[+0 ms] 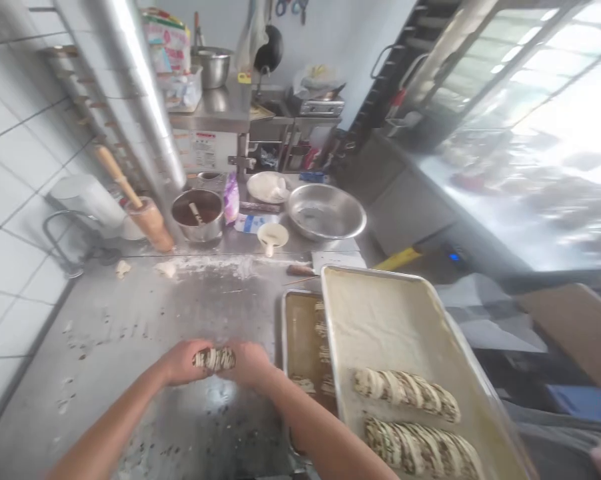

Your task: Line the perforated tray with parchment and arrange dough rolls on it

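Your two forearms come up from the bottom edge of the frame and meet just left of centre, where your left hand (pixel 183 363) and right hand (pixel 248 363) close their fingers round the two ends of a twisted dough roll (pixel 214 359), streaked dark with filling, held just above the steel worktable (pixel 130 333). Squeeze or pull unevenly and, by my reckoning, the roll could tear or shed filling; dark crumbs already dot the table beneath it. Watch your right elbow too: it lies close to the small greased tray (pixel 300 333), which holds a few small dough pieces along its right side and is half covered by the large baking tray (pixel 395 320) resting over it at lower right. That large tray looks tilted and propped, so a knock might shift it; it carries two finished twisted loaves (pixel 410 417) side by side near its lower end, the rest of its lined floor bare. Further up, centre frame, a wide steel bowl (pixel 326 212) appears to be empty, while the steel pot (pixel 198 215) to its left holds a dark filling with a utensil handle standing in it. A small white scoop (pixel 272 237) sits between them, and a wooden rolling pin (pixel 135 200) leans at upper left, near enough the table's back edge to roll if bumped.
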`<act>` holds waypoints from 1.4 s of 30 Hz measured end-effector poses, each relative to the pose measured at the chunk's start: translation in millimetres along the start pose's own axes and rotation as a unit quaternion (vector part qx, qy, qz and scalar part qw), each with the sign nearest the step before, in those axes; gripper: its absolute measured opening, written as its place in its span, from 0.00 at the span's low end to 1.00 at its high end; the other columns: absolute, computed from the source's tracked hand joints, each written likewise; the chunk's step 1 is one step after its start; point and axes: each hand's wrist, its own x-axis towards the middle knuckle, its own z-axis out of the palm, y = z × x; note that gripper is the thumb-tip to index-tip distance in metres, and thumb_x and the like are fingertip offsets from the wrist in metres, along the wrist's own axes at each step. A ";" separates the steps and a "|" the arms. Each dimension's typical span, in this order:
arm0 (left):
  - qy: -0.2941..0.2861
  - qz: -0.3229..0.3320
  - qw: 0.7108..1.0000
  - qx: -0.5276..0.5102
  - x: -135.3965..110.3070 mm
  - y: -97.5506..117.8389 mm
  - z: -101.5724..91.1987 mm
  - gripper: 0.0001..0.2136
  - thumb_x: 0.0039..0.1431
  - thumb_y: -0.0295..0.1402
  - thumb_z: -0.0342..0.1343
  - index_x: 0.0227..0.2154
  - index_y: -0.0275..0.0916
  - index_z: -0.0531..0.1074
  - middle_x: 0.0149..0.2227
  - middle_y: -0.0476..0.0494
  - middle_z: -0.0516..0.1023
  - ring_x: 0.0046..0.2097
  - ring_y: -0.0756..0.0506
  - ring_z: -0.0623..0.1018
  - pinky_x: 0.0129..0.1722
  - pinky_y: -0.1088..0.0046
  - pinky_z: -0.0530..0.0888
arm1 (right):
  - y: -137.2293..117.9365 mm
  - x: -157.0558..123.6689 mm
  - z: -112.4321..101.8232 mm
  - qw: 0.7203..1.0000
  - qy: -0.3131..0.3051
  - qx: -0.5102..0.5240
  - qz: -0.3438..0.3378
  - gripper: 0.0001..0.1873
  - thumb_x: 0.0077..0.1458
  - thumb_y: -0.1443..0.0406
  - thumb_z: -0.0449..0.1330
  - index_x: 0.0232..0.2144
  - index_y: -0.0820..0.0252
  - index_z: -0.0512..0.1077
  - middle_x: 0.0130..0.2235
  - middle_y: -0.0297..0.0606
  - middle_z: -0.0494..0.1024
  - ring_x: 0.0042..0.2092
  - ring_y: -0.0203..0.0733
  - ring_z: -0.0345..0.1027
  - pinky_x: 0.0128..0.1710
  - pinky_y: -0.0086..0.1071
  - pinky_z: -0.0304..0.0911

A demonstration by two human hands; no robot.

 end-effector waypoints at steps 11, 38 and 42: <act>-0.036 0.131 0.988 -0.078 146.9 330.8 28.7 0.19 0.55 0.39 0.63 0.51 0.52 0.74 0.50 0.51 0.81 0.50 0.41 0.79 0.47 0.69 0.72 | 174.8 -267.7 -200.8 0.989 0.109 0.044 0.088 0.29 0.49 0.51 0.72 0.52 0.49 0.73 0.48 0.34 0.80 0.45 0.45 0.76 0.40 0.32 0.64; 0.068 0.067 0.971 0.221 266.2 350.2 170.1 0.22 0.56 0.20 0.51 0.54 0.38 0.71 0.54 0.35 0.76 0.57 0.35 0.74 0.59 0.52 0.69 | 430.2 -332.9 -177.9 0.974 0.140 -0.148 0.098 0.20 0.52 0.68 0.63 0.49 0.63 0.73 0.48 0.47 0.74 0.49 0.52 0.67 0.49 0.42 0.64; 0.054 0.066 0.967 0.242 253.8 339.7 156.6 0.19 0.56 0.20 0.50 0.49 0.39 0.73 0.51 0.36 0.77 0.55 0.36 0.74 0.60 0.49 0.66 | 435.6 -345.6 -185.3 0.969 0.135 -0.184 0.095 0.14 0.49 0.72 0.60 0.41 0.64 0.74 0.45 0.49 0.75 0.49 0.55 0.66 0.53 0.47 0.60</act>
